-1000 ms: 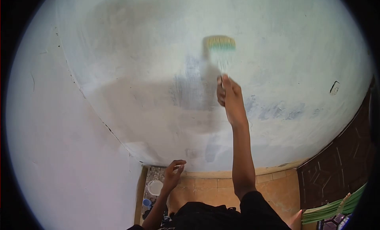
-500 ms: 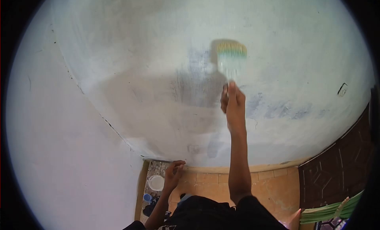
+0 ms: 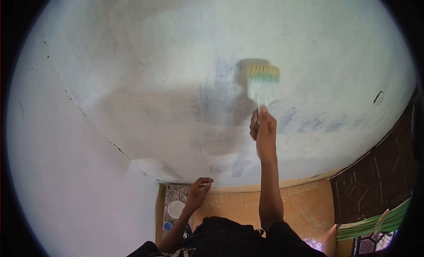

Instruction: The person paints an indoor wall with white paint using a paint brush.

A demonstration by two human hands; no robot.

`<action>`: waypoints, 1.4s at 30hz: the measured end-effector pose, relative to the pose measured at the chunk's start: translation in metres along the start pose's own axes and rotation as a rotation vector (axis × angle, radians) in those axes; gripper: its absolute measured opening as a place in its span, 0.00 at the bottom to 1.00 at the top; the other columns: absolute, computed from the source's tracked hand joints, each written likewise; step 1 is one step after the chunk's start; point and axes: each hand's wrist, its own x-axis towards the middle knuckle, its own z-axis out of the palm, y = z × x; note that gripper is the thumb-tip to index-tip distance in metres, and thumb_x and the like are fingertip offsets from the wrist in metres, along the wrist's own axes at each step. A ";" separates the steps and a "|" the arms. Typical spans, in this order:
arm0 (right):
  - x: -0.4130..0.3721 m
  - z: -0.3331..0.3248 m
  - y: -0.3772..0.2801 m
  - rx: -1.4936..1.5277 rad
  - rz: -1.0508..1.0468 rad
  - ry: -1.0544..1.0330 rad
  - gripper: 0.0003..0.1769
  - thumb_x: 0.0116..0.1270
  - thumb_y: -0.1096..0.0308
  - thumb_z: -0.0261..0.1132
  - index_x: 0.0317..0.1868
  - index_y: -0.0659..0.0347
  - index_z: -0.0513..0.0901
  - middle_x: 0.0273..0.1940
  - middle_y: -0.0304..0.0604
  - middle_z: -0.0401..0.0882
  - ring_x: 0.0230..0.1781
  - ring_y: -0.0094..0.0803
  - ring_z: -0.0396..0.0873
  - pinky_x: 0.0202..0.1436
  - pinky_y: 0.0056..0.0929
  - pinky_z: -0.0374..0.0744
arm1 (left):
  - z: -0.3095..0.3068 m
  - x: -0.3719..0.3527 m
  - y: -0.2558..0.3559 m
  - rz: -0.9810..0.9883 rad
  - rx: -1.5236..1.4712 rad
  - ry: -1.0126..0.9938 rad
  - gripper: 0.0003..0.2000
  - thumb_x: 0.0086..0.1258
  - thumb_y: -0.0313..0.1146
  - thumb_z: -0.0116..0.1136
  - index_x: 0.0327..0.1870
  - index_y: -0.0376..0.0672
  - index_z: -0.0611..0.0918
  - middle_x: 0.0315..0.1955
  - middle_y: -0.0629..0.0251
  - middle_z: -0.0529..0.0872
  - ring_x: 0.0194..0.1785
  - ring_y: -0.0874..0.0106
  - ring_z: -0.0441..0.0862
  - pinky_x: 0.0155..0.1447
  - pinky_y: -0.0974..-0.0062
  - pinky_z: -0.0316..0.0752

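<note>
Brush (image 3: 263, 83), broad and flat with yellow-and-green bristles above a whitish lower part, has dropped along the pale, streaked wall (image 3: 320, 58) over the last second, bringing the work to a lower strip at two o'clock from a bluish-grey smear (image 3: 214, 100); bristle contact is unclear. The right hand (image 3: 266, 131) is wrapped around its handle, thumb uppermost, forearm (image 3: 270, 182) reaching up from five o'clock. The left hand (image 3: 198, 194), at six o'clock, hangs loosely curled, holding nothing visible.

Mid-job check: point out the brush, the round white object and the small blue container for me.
Brush (image 3: 263, 88): head view, on the whitish part below the green bristle band.
Round white object (image 3: 176, 209): head view, middle of its pale top.
Small blue container (image 3: 167, 226): head view, on its blue upper part.
</note>
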 end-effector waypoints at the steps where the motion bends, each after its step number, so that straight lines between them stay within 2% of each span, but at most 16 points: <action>1: 0.008 0.001 0.001 -0.006 0.024 -0.010 0.28 0.78 0.42 0.46 0.23 0.52 0.65 0.15 0.25 0.53 0.13 0.14 0.48 0.16 0.19 0.49 | 0.000 0.003 0.001 0.008 0.006 -0.020 0.09 0.75 0.32 0.54 0.50 0.39 0.81 0.48 0.62 0.85 0.54 0.71 0.81 0.57 0.70 0.76; 3: 0.019 -0.002 0.015 -0.017 0.071 -0.035 0.28 0.78 0.42 0.46 0.23 0.52 0.65 0.15 0.26 0.53 0.13 0.14 0.49 0.16 0.19 0.50 | 0.001 0.008 0.001 0.018 0.003 -0.055 0.09 0.75 0.32 0.55 0.50 0.39 0.81 0.49 0.62 0.85 0.54 0.71 0.81 0.57 0.70 0.75; 6: -0.011 -0.023 0.103 -0.132 0.002 -0.090 0.28 0.78 0.43 0.46 0.23 0.52 0.64 0.15 0.25 0.53 0.12 0.15 0.48 0.15 0.19 0.49 | -0.001 0.013 -0.002 0.019 -0.015 -0.079 0.09 0.75 0.32 0.55 0.50 0.39 0.81 0.49 0.62 0.85 0.55 0.70 0.81 0.57 0.70 0.75; 8: -0.060 -0.030 0.152 -0.101 0.165 -0.023 0.28 0.78 0.45 0.47 0.22 0.52 0.64 0.14 0.26 0.53 0.12 0.14 0.48 0.14 0.19 0.49 | -0.003 0.012 -0.002 0.007 -0.023 -0.074 0.10 0.75 0.32 0.55 0.50 0.39 0.81 0.48 0.62 0.85 0.55 0.70 0.81 0.57 0.69 0.75; 10: -0.088 -0.024 0.157 0.020 0.354 0.085 0.27 0.79 0.47 0.47 0.21 0.52 0.63 0.14 0.26 0.53 0.11 0.14 0.48 0.14 0.19 0.49 | -0.004 0.008 -0.011 -0.076 -0.052 -0.065 0.10 0.75 0.32 0.55 0.50 0.39 0.81 0.48 0.62 0.85 0.55 0.70 0.81 0.57 0.69 0.75; 14: -0.045 -0.013 0.092 -0.049 0.006 0.015 0.27 0.79 0.46 0.45 0.24 0.53 0.64 0.15 0.25 0.52 0.12 0.13 0.48 0.14 0.19 0.48 | -0.004 0.016 -0.016 -0.059 -0.043 -0.097 0.10 0.75 0.32 0.55 0.50 0.39 0.81 0.48 0.62 0.85 0.55 0.70 0.81 0.57 0.69 0.75; 16: -0.019 -0.001 0.046 0.010 0.123 0.057 0.28 0.79 0.44 0.44 0.24 0.53 0.64 0.15 0.25 0.52 0.13 0.13 0.47 0.15 0.20 0.48 | -0.003 0.020 -0.012 -0.078 -0.067 -0.140 0.09 0.75 0.32 0.55 0.50 0.39 0.81 0.48 0.62 0.85 0.55 0.70 0.81 0.57 0.69 0.75; 19: -0.006 -0.008 0.059 0.002 0.142 0.027 0.28 0.78 0.43 0.45 0.24 0.53 0.64 0.16 0.25 0.52 0.13 0.14 0.47 0.16 0.20 0.48 | -0.003 0.030 -0.008 -0.016 -0.045 -0.173 0.09 0.75 0.31 0.55 0.50 0.39 0.82 0.48 0.63 0.85 0.54 0.70 0.81 0.57 0.70 0.75; 22: -0.043 -0.029 0.136 -0.048 0.152 -0.015 0.29 0.78 0.42 0.46 0.23 0.52 0.62 0.15 0.26 0.51 0.13 0.14 0.48 0.15 0.20 0.47 | -0.007 0.034 -0.012 0.020 -0.043 -0.167 0.09 0.75 0.31 0.55 0.50 0.39 0.82 0.48 0.62 0.85 0.54 0.70 0.81 0.57 0.70 0.75; 24: -0.084 -0.031 0.168 -0.043 0.314 0.050 0.29 0.78 0.42 0.45 0.21 0.52 0.61 0.15 0.27 0.51 0.12 0.15 0.47 0.15 0.21 0.47 | -0.009 0.033 -0.017 0.014 -0.046 -0.143 0.09 0.75 0.31 0.54 0.49 0.39 0.82 0.47 0.62 0.85 0.54 0.71 0.81 0.57 0.71 0.75; 27: -0.091 -0.019 0.143 0.101 0.353 0.153 0.30 0.78 0.42 0.43 0.20 0.51 0.59 0.14 0.27 0.51 0.12 0.16 0.47 0.16 0.21 0.47 | -0.009 0.036 -0.026 -0.017 -0.056 -0.115 0.09 0.75 0.32 0.54 0.50 0.39 0.82 0.47 0.62 0.85 0.54 0.71 0.81 0.57 0.71 0.75; 29: -0.062 -0.021 0.107 -0.004 0.086 0.060 0.29 0.79 0.43 0.43 0.21 0.52 0.59 0.14 0.27 0.51 0.12 0.16 0.46 0.16 0.21 0.47 | -0.010 0.028 -0.029 -0.096 -0.070 -0.144 0.09 0.75 0.32 0.54 0.50 0.38 0.81 0.47 0.62 0.85 0.54 0.71 0.81 0.57 0.71 0.75; 32: -0.020 -0.011 0.054 0.047 0.104 0.058 0.28 0.79 0.45 0.44 0.23 0.53 0.61 0.15 0.26 0.52 0.13 0.14 0.46 0.16 0.21 0.46 | -0.004 0.027 -0.027 -0.116 -0.091 -0.233 0.09 0.75 0.32 0.55 0.50 0.38 0.81 0.47 0.62 0.85 0.54 0.71 0.81 0.57 0.71 0.75; 37: -0.036 -0.022 0.125 -0.067 0.153 -0.048 0.30 0.79 0.44 0.45 0.20 0.52 0.60 0.14 0.28 0.53 0.13 0.17 0.49 0.16 0.22 0.51 | 0.005 0.033 -0.004 -0.008 -0.072 -0.300 0.08 0.74 0.30 0.55 0.49 0.38 0.81 0.47 0.63 0.85 0.54 0.72 0.80 0.57 0.70 0.76; 40: -0.097 -0.028 0.183 -0.110 0.363 0.056 0.29 0.79 0.45 0.45 0.20 0.52 0.60 0.14 0.27 0.54 0.12 0.16 0.51 0.15 0.20 0.52 | 0.003 0.034 -0.005 0.006 -0.068 -0.275 0.08 0.74 0.30 0.55 0.49 0.38 0.81 0.47 0.63 0.85 0.54 0.72 0.81 0.57 0.71 0.76; 42: -0.107 -0.019 0.160 0.044 0.425 0.147 0.30 0.79 0.45 0.44 0.19 0.52 0.60 0.14 0.27 0.54 0.12 0.16 0.51 0.15 0.21 0.50 | 0.005 0.035 -0.011 0.000 -0.087 -0.241 0.09 0.74 0.31 0.55 0.49 0.39 0.81 0.47 0.64 0.85 0.54 0.72 0.81 0.57 0.71 0.76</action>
